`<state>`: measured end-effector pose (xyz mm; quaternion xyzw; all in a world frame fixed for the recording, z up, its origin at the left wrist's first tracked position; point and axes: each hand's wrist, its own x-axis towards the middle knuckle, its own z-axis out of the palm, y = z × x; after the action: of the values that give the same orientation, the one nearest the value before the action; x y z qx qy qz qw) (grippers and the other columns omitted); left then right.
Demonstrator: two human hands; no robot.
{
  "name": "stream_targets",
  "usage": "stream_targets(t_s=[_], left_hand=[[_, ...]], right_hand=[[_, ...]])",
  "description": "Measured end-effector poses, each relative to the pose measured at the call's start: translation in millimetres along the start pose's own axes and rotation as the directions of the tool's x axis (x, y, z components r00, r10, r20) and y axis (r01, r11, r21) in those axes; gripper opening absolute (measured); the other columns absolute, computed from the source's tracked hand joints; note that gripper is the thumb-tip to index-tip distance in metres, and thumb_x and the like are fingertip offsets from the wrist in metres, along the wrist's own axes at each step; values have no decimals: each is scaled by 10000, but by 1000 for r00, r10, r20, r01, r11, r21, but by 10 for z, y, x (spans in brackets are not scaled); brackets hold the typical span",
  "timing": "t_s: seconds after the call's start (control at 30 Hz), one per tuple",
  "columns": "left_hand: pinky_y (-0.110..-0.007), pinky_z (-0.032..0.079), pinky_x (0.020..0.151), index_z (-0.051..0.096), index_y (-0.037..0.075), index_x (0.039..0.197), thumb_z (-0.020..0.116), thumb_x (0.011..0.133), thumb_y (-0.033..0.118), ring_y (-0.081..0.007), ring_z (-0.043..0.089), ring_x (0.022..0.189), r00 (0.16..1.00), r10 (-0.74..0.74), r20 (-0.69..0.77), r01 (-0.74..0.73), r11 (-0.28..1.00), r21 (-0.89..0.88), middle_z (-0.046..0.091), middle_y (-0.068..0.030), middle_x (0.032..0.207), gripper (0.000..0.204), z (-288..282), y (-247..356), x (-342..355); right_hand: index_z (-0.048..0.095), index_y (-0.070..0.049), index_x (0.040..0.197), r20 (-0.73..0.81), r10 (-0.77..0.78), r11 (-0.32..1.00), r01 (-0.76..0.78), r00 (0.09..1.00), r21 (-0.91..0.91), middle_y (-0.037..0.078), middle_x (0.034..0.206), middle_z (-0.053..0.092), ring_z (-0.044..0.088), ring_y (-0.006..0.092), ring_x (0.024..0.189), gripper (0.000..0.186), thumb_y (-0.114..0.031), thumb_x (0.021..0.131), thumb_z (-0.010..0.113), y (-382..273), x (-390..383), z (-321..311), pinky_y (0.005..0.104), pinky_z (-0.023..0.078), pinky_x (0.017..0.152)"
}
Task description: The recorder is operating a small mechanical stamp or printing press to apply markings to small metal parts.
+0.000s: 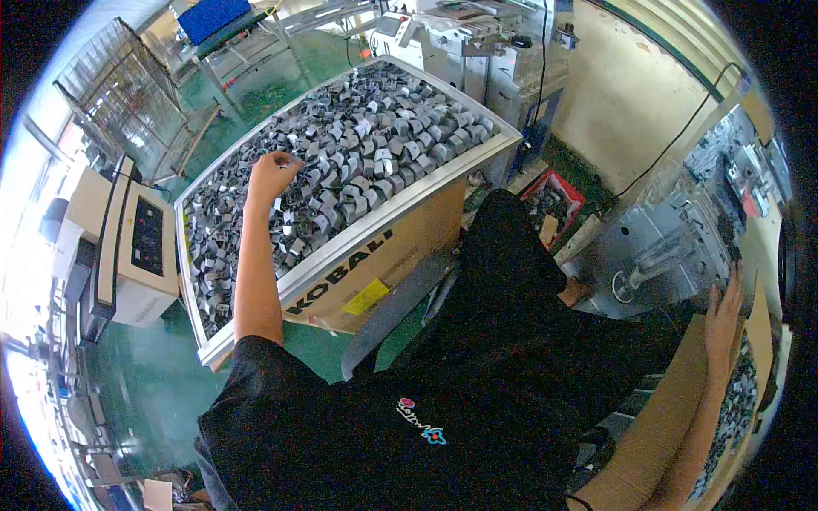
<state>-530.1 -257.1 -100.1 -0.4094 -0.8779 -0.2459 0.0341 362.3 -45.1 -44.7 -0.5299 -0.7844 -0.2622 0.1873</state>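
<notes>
A large shallow tray with a pale metal rim (400, 200) holds a heap of small curved grey metal pieces (366, 128). Over the left part of the heap is my left hand (273, 177), its fingers curled into a pinch. Something small and grey shows at the fingertips, but I cannot make out whether it is a held piece or part of the heap. My right hand (724, 311) reaches out at the far right with its fingers stretched, beside a metal machine (656, 255). Below that hand, an open cardboard box (665, 417) contains more small metal pieces (734, 400).
The tray rests on a cardboard carton (409, 264). A red bin (554, 204) with scraps stands beyond my knee. On the left is a beige machine with a dark control panel (147, 230). Another machine (477, 51) stands behind the tray, and a wire-mesh frame (119, 89) at far left.
</notes>
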Motion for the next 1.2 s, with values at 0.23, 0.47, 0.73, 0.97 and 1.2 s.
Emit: stream_targets(t_s=[0.23,0.47,0.73,0.97,1.2], left_hand=[[-418,527,901,744,31,1046,760,749,489,-323,700,993,999,23,-44,-25,999,-43,736,-163,1039,545,73,55,-8],[-421,530,901,753,67,1048,759,761,467,-322,700,986,998,59,-27,-59,998,26,738,-151,1024,492,168,64,21],[-357,501,877,699,4,1110,574,982,421,-281,690,965,939,58,-340,-144,962,-233,731,-158,996,454,-43,656,-114],[-264,406,758,480,102,1419,307,1026,630,-112,494,841,889,439,130,23,240,-970,657,-71,1145,680,-193,2521,-756],[-290,409,755,459,118,1455,303,1004,663,-172,536,873,309,903,298,668,17,-744,629,-125,1203,725,118,4335,-2055]], right_hand=[[269,-63,1558,38,28,1000,-28,999,-12,169,1623,250,229,362,1495,579,-300,1059,441,65,-28,54,451,186,1227],[272,-50,1553,35,36,999,-36,999,12,171,1629,234,214,356,1502,571,-282,1059,439,28,-11,19,445,176,1229],[368,-60,1514,190,142,989,-145,971,2,181,1573,354,338,368,1446,516,-262,1048,463,-135,80,-343,455,259,1199],[556,-36,1348,124,-73,995,63,990,78,166,1442,519,471,369,1345,393,-113,964,586,-932,82,-1106,443,354,1136],[647,-133,1208,-36,-403,887,400,915,231,69,1321,615,600,282,1175,404,-162,811,715,-1618,-214,-1571,441,467,994]])
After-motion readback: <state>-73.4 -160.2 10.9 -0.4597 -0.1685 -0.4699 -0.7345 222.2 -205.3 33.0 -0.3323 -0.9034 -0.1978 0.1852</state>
